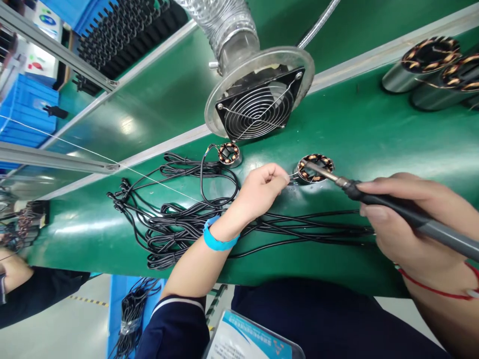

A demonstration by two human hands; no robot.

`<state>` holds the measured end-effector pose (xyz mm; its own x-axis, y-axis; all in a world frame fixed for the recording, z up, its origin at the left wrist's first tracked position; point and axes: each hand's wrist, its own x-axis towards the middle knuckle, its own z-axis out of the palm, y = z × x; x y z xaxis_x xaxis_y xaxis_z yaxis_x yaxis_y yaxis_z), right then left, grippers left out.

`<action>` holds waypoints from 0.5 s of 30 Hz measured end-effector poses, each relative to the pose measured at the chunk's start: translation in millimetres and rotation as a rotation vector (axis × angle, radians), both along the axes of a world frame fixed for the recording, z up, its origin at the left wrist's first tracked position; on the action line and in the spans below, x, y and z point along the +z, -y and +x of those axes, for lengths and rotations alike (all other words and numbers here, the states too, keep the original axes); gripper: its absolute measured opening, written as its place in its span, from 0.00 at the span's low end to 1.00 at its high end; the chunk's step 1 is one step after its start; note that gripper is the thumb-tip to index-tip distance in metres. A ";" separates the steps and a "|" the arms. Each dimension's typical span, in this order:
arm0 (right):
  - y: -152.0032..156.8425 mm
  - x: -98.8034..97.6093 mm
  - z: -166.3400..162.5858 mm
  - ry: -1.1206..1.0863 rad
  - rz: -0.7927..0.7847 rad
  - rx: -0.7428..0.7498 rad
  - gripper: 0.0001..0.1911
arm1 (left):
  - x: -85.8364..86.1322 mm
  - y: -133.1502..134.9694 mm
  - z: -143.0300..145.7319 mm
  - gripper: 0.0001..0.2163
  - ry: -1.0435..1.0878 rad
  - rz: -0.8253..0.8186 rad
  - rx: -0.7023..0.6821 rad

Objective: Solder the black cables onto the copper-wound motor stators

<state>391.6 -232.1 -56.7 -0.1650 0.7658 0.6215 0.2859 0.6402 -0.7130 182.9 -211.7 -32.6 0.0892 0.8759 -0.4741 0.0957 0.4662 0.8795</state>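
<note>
My right hand (419,214) is wrapped round the dark handle of a soldering iron (396,204). The iron's metal tip reaches the upper left rim of a small motor stator (316,168) with copper windings, standing on the green bench. Just left of that stator, my left hand (264,189) is closed in a pinch on a thin silvery solder wire (291,176), whose end points at the stator's rim. Under my left forearm lie bundles of black cables (175,224). One cable leads to a second small stator (229,154) farther back.
A round fume extractor (258,104) with a fan grille hangs over the green bench (374,129). Larger stators (402,75) stand at the back right. Blue bins (22,109) are beyond the rail at left. Another person's arm (17,271) is at the left edge.
</note>
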 end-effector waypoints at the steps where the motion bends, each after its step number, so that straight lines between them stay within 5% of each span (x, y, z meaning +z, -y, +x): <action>1: 0.0 -2.0 0.7 -0.007 0.019 0.003 0.22 | 0.5 -0.1 0.0 0.08 -0.001 -0.004 -0.001; 15: 3.5 1.8 -1.6 0.014 -0.061 0.022 0.15 | 4.6 0.7 0.9 0.09 -0.012 -0.019 -0.011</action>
<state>390.1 -235.6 -54.9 -0.1907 0.7983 0.5712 0.2820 0.6019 -0.7471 183.8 -212.4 -28.0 0.0930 0.8656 -0.4921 0.1109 0.4821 0.8691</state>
